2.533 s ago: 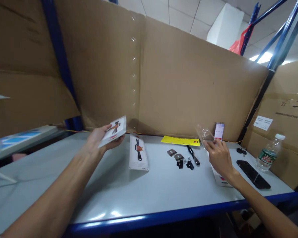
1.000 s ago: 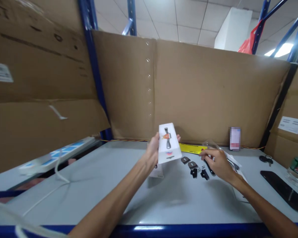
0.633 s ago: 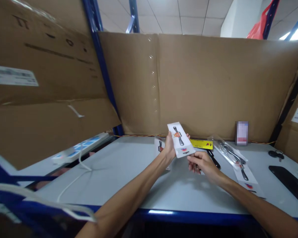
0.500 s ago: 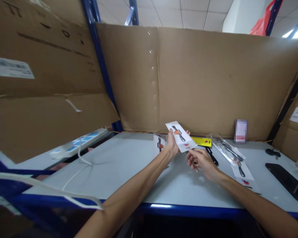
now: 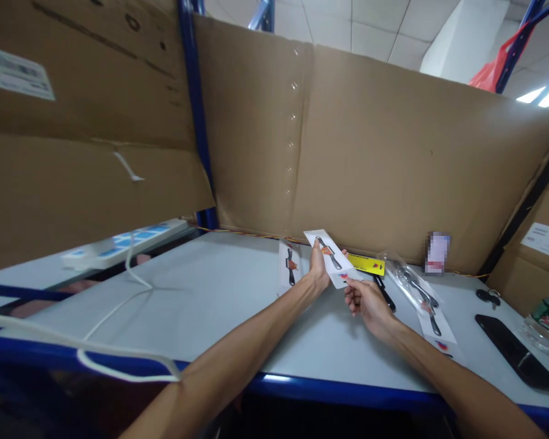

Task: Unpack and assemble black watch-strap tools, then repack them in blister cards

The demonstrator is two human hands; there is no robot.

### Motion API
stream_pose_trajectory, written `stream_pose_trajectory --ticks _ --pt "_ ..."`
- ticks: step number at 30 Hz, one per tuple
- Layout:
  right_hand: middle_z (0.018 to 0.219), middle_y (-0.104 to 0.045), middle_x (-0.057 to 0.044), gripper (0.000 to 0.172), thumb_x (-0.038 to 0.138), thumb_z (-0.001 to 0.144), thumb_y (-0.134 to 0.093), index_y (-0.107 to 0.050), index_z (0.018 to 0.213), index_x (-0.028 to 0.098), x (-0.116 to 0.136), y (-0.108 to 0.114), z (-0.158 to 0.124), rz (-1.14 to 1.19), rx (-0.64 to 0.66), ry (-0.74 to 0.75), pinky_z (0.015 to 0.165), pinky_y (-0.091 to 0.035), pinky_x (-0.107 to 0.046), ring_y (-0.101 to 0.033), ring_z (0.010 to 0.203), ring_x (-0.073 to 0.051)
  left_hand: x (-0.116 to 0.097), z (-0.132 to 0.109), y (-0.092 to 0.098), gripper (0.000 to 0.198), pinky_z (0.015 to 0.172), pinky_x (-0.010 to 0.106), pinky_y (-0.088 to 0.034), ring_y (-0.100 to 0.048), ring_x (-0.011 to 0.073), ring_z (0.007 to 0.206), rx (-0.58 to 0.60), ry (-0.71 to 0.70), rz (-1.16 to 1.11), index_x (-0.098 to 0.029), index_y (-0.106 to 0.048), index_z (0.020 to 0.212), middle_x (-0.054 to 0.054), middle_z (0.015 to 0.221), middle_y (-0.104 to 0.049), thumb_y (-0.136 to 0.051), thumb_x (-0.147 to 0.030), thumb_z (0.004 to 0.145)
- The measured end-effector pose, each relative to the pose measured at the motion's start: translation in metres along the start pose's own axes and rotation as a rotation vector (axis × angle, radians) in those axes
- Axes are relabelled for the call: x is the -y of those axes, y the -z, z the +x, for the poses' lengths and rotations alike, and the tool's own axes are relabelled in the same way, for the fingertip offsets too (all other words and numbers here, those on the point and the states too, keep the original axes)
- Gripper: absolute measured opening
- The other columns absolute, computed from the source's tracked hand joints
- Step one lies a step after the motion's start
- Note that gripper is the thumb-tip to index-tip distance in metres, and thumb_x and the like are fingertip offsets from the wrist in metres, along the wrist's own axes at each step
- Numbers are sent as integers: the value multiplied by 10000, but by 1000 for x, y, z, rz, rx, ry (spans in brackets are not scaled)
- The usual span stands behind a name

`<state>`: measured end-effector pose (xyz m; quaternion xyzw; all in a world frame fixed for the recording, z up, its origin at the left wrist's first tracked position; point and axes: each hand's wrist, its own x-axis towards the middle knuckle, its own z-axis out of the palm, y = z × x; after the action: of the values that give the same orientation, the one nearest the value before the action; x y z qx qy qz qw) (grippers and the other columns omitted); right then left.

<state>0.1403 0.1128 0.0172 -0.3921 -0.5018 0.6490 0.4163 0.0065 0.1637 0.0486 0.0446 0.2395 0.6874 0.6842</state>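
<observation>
My left hand (image 5: pixel 318 273) grips a white printed card (image 5: pixel 330 257) that shows a black tool with an orange mark, held above the grey table (image 5: pixel 238 317). My right hand (image 5: pixel 366 302) is closed at the card's near corner, fingers pinching its edge. A second white card (image 5: pixel 290 268) lies flat just left of my left hand. A yellow label (image 5: pixel 368 264) and a black key-like tool (image 5: pixel 384 292) lie behind my right hand. A clear bag with metal tools (image 5: pixel 416 286) lies on more white cards (image 5: pixel 441 335) to the right.
Brown cardboard sheets (image 5: pixel 384 164) wall the back of the table. A black phone (image 5: pixel 512 352), dark keys (image 5: pixel 487 297) and a water bottle (image 5: pixel 546 317) sit at the right. A white power strip (image 5: pixel 123 244) with cable (image 5: pixel 119 292) lies left. The blue table edge (image 5: pixel 329 390) is near me.
My left hand brought the white card from the left to the centre. My right hand let go of the clear bag, which now lies on the table, and came to the card's corner.
</observation>
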Motion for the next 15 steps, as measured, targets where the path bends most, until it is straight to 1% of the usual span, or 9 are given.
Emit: stream_pose_trajectory --ticks 3,8,11,15 --pt "521 -594 -5 323 440 688 -740 -633 634 140 2 0 -1 16 6 -1 391 -336 -203 -482 398 -76 -2 -3 -2 495 635 369 -589 -713 241 662 -7 -6 -16 -134 -600 994 113 782 -706 -366 -568 962" --pt "508 -597 -14 350 463 706 -736 -623 615 144 4 -2 -2 -11 14 49 385 -328 -212 -469 380 -79 -5 -9 -6 514 627 359 -588 -713 240 669 11 16 -27 -126 -606 991 115 786 -702 -368 -580 959" --pt "509 -598 -17 347 462 719 -729 -626 618 146 3 -4 -2 -15 21 50 380 -323 -217 -464 381 -83 -7 -11 -5 510 641 362 -588 -717 242 676 19 4 -11 -133 -603 999 114 789 -704 -375 -587 955" --pt "527 -612 -28 339 454 722 -734 -633 618 147 1 -6 -4 3 34 51 386 -337 -215 -493 409 -92 -9 -12 -1 501 647 363 -588 -717 240 659 33 13 -17 -132 -604 1011 113 781 -708 -388 -580 955"
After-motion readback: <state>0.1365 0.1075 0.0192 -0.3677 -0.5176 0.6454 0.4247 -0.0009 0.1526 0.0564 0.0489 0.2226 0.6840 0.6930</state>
